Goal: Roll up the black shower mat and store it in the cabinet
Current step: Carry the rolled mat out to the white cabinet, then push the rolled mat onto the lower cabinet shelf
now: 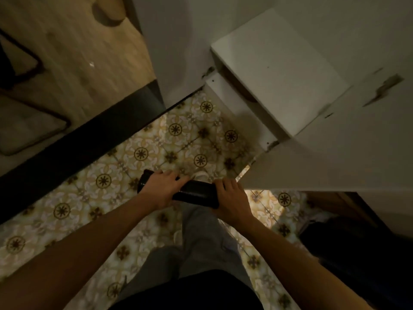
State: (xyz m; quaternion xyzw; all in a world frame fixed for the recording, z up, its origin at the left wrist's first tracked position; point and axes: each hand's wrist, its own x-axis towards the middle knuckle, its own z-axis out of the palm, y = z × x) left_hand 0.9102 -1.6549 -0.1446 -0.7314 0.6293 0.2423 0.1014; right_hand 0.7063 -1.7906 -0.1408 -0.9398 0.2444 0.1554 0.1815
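Both hands, the left hand and the right hand, clasp the rolled black shower mat above the patterned tile floor, with the white cabinet far right and a dark threshold strip to the left.

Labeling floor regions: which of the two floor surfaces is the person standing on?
The patterned tile floor, cream with dark star medallions. The plain wood-look floor lies beyond the dark threshold strip, upper left.
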